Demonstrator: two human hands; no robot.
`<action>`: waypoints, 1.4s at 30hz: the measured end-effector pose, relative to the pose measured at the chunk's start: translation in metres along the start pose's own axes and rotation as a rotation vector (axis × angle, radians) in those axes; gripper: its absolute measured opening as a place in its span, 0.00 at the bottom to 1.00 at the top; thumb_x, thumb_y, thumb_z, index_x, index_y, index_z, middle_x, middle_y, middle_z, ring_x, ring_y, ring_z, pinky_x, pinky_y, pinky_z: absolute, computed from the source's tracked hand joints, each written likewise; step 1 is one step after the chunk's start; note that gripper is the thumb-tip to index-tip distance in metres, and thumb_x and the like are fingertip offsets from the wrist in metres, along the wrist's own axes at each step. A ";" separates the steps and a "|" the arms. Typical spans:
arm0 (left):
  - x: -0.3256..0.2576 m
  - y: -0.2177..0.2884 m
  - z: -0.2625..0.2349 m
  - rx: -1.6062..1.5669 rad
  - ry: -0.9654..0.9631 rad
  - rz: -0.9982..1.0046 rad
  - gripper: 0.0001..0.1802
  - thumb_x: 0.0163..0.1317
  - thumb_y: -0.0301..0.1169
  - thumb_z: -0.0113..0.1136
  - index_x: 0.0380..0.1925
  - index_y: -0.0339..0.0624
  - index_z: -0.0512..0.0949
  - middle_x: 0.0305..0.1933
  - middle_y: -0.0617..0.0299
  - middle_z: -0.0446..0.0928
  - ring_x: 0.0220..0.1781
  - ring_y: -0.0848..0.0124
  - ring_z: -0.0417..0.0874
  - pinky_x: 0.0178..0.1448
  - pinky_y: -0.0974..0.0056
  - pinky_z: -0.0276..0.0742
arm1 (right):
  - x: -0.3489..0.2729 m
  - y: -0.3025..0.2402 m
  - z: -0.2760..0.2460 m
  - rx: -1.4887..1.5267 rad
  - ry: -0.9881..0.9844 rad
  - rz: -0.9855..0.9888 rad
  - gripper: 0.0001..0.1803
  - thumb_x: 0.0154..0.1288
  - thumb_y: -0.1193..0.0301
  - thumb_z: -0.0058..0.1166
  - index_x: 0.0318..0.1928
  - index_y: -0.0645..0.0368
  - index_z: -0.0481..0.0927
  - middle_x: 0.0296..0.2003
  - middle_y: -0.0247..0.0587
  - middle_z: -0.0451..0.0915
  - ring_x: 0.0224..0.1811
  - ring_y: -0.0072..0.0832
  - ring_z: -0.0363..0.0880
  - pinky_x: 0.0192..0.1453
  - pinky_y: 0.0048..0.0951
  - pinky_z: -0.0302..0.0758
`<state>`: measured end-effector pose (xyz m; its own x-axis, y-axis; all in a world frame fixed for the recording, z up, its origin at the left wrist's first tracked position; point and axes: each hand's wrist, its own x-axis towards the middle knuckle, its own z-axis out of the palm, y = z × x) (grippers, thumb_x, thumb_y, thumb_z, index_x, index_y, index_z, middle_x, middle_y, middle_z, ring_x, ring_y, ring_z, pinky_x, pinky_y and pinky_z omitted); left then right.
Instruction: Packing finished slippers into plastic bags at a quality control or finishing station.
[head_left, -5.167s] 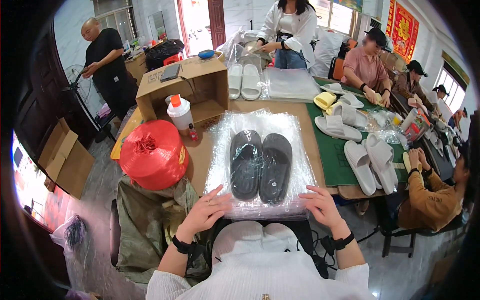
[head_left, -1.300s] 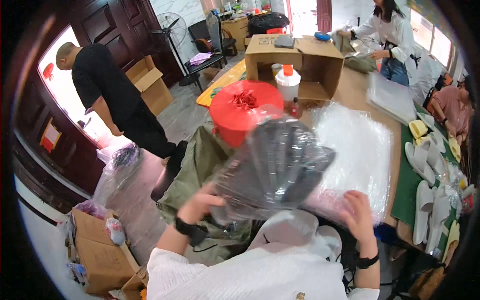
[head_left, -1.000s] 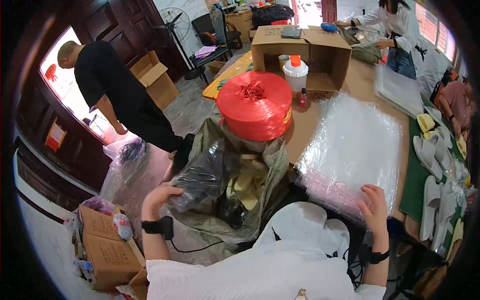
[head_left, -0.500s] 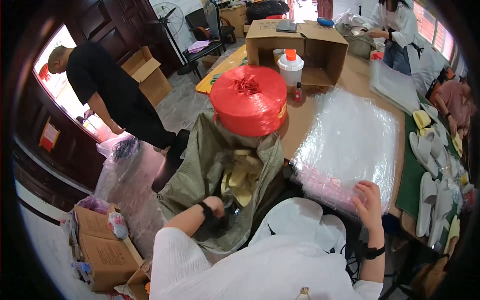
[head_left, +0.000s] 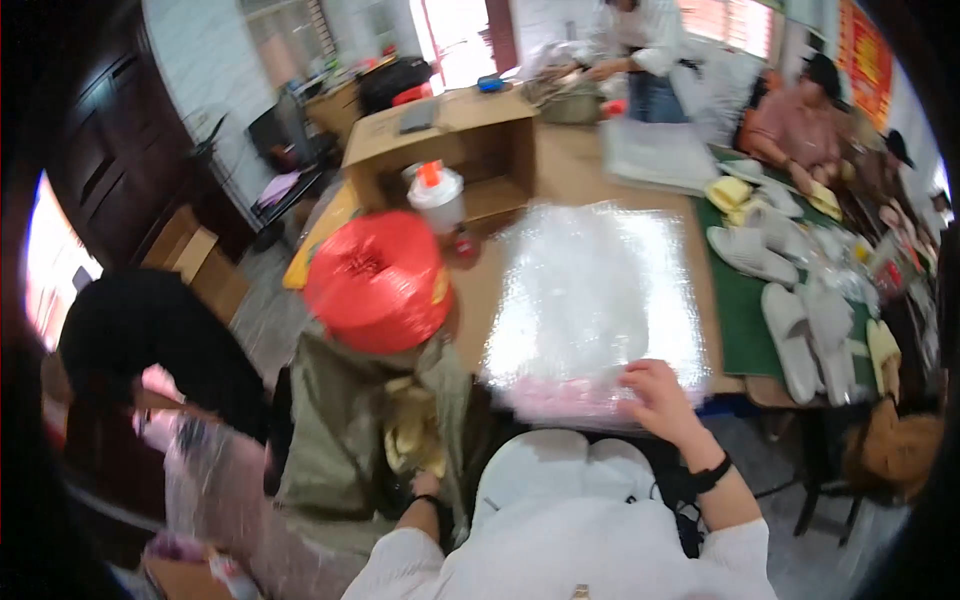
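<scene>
- My right hand [head_left: 655,395] rests flat, fingers loosely spread and closed on nothing, on the near edge of the stack of clear plastic bags [head_left: 595,290].
- That stack lies on the bench [head_left: 570,175] straight before me, shiny and crinkled, its near edge hanging just over the bench rim above my lap.
- My left hand [head_left: 425,487] is down inside the olive-green sack [head_left: 345,440] at my left knee; only the wrist with its dark band shows, so I cannot tell whether that grip is open or closed.
- Yellowish things [head_left: 410,435] lie in the sack's mouth just above that hand; too blurred to name.
- A big red spool of plastic twine [head_left: 375,280] sits on the bench corner, touching the sack's upper rim, just left of the bags.
- Behind the spool stands a white jug with an orange cap [head_left: 437,195], in front of an open cardboard box [head_left: 450,150].
- To the right of the bags a green mat [head_left: 745,320] carries pale slippers [head_left: 790,335], near other people seated at the far side.
- On the floor at my left, a person in black [head_left: 150,340] bends over.
</scene>
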<state>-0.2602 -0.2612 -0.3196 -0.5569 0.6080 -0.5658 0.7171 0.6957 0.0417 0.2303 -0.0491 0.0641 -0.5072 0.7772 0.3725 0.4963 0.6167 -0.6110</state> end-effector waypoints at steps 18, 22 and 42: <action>-0.277 0.263 -0.337 -0.384 0.614 1.385 0.22 0.56 0.30 0.67 0.52 0.38 0.79 0.61 0.47 0.77 0.65 0.47 0.74 0.66 0.51 0.71 | -0.018 0.024 -0.003 -0.008 0.049 -0.106 0.20 0.57 0.61 0.68 0.47 0.58 0.83 0.51 0.45 0.79 0.56 0.44 0.75 0.59 0.41 0.72; -0.252 0.327 -0.311 -0.181 0.563 1.552 0.26 0.62 0.31 0.60 0.61 0.40 0.73 0.72 0.45 0.66 0.78 0.42 0.55 0.76 0.46 0.56 | -0.028 0.021 -0.041 0.094 0.214 -0.012 0.19 0.57 0.70 0.68 0.50 0.56 0.82 0.52 0.44 0.79 0.58 0.42 0.75 0.60 0.39 0.73; -0.218 0.338 -0.264 -0.142 0.508 1.416 0.29 0.66 0.44 0.58 0.66 0.51 0.72 0.73 0.50 0.66 0.76 0.45 0.59 0.78 0.44 0.49 | 0.014 0.114 -0.197 -0.410 1.009 0.269 0.14 0.57 0.70 0.65 0.33 0.67 0.74 0.32 0.50 0.73 0.32 0.49 0.74 0.36 0.43 0.70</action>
<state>-0.0068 -0.0572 0.0354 0.4364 0.8316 0.3435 0.7413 -0.5487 0.3865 0.4184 0.0569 0.1369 0.3623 0.5220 0.7722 0.7927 0.2632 -0.5499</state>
